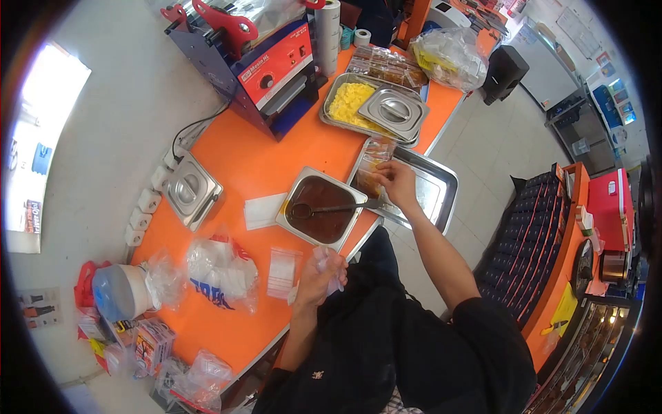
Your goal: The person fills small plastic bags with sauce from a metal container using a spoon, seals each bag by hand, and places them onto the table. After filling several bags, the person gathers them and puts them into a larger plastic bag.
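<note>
My left hand (316,281) is closed around a crumpled, whitish translucent plastic piece (332,268), just in front of a steel pan of dark red-brown sauce. My right hand (398,182) reaches over a shallow steel tray (449,190), its fingers pinched at a clear plastic packet (369,178) with yellowish-brown contents. The packet lies among similar ones at the tray's left end. Across the sauce pan (301,185) rests a dark-handled ladle (338,208), its bowl in the sauce. Small clear bags (283,273) lie flat beside my left hand, and a white paper-like stack (264,212) sits left of the pan.
A blue-and-red sealing machine (279,76) stands at the back. Near it are a pan of yellow food (350,101) with a steel lid (393,110) and packed brown packets (386,67). Another lidded container (192,191) and a plastic bag (222,272) occupy the orange table's (238,162) left side.
</note>
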A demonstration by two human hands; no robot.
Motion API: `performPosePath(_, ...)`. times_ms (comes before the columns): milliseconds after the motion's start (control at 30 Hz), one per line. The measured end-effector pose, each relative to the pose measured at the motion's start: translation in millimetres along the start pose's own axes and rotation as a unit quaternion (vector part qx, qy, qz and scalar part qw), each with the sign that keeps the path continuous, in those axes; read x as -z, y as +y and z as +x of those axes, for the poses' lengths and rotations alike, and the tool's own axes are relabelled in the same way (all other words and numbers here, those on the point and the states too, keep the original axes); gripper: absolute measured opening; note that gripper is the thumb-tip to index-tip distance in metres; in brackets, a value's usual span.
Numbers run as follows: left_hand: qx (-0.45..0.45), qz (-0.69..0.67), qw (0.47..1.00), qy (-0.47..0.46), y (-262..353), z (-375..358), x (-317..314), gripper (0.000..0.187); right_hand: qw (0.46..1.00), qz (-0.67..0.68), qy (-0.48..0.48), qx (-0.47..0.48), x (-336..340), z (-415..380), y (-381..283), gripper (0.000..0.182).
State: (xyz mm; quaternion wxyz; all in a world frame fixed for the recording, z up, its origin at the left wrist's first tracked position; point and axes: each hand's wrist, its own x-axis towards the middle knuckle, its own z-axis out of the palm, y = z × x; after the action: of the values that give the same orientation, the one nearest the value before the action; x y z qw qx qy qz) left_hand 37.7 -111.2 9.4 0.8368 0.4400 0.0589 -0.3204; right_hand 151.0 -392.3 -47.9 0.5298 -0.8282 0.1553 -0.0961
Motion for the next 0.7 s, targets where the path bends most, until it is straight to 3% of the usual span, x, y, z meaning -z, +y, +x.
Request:
performPosePath(33,-0.002,0.026,1.000,-0.002,2.6,2.1,-2.8,0.018,1.000,0.000,0.000,0.001,-0.3,-1.0,3.0,0.024)
performPosePath(67,-0.006,0.025,1.000,0.000,5.5,4.6,-6.8,0.018,0.985,-0.087,0.070,0.135,0.0,-2.7,-3.8,0.024)
performPosePath(100,-0.006,0.113,0.993,0.018,9.6,8.0,-11.9,0.019,0.939,-0.169,0.135,0.266,0.1,-5.4,-18.9,0.025)
performPosePath(133,-0.011,0.194,0.980,0.052,13.2,5.8,-14.0,0.021,0.951,-0.111,0.120,0.262,3.2,-15.4,-35.3,0.026)
performPosePath(167,-0.013,0.188,0.980,0.067,17.2,6.0,-19.5,0.021,0.983,-0.065,0.055,0.165,7.0,-34.2,-57.8,0.023)
performPosePath(233,-0.066,0.305,0.944,0.109,21.5,7.0,-28.8,0.025,0.987,0.020,-0.143,0.073,9.2,-71.2,-100.0,0.020)
performPosePath(267,-0.066,0.301,0.943,0.123,14.4,10.0,-28.6,0.025,0.984,0.021,-0.157,0.075,4.7,-85.2,-108.7,0.020)
performPosePath(333,-0.212,0.266,0.936,0.086,0.8,20.5,-24.9,0.028,0.941,-0.009,-0.235,0.245,-1.6,-102.1,-118.7,0.016)
performPosePath(367,-0.216,0.262,0.936,0.092,8.3,15.5,-27.3,0.028,0.938,-0.011,-0.241,0.249,-3.2,-103.8,-118.7,0.016)
performPosePath(433,-0.182,0.366,0.910,0.068,30.4,1.5,-35.8,0.033,0.969,0.049,-0.224,0.097,-5.0,-102.5,-119.1,0.013)
performPosePath(467,-0.186,0.365,0.910,0.070,28.1,1.6,-33.5,0.033,0.968,0.048,-0.225,0.101,-3.4,-101.3,-121.8,0.013)
performPosePath(533,-0.308,0.280,0.904,0.096,17.5,3.8,-25.2,0.034,0.968,0.063,-0.234,0.061,3.2,-99.2,-130.7,0.011)
performPosePath(567,-0.310,0.280,0.903,0.096,14.4,2.4,-21.0,0.034,0.968,0.063,-0.234,0.064,6.1,-99.4,-135.9,0.011)
performPosePath(633,-0.193,0.269,0.937,0.113,12.3,-2.7,-11.5,0.025,0.954,-0.022,-0.274,0.121,10.6,-100.0,-146.3,0.009)
performPosePath(700,-0.203,0.295,0.926,0.116,19.1,-7.5,-12.4,0.020,0.947,-0.038,-0.291,0.130,15.9,-99.9,-151.8,0.008)
